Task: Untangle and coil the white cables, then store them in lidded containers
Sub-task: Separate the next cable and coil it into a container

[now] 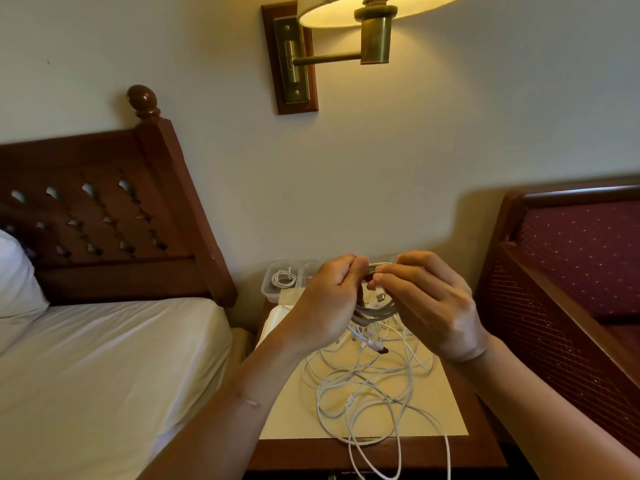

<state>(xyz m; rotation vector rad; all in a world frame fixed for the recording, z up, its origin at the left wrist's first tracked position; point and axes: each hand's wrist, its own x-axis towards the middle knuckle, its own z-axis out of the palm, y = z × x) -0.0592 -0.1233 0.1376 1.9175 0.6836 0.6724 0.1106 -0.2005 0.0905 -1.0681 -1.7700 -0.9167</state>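
Note:
Above the nightstand, my left hand [329, 299] grips the top of a small coil of white cable [375, 311]. My right hand [429, 303] pinches the same coil from the right with thumb and fingers curled. The coil's lower loops hang between the two palms. Below them a tangle of white cables [363, 393] lies spread over the nightstand top [287, 420], with one loop hanging over its front edge. At the back left stands a clear container [268, 289] with a coiled white cable [284, 278] inside. A second clear container is mostly hidden behind my hands.
A bed with a white sheet [104, 375] and a wooden headboard [104, 216] lies to the left. On the right is a dark red upholstered bed frame [571, 271]. A brass wall lamp [346, 32] hangs above. A white lid [277, 317] lies by the containers.

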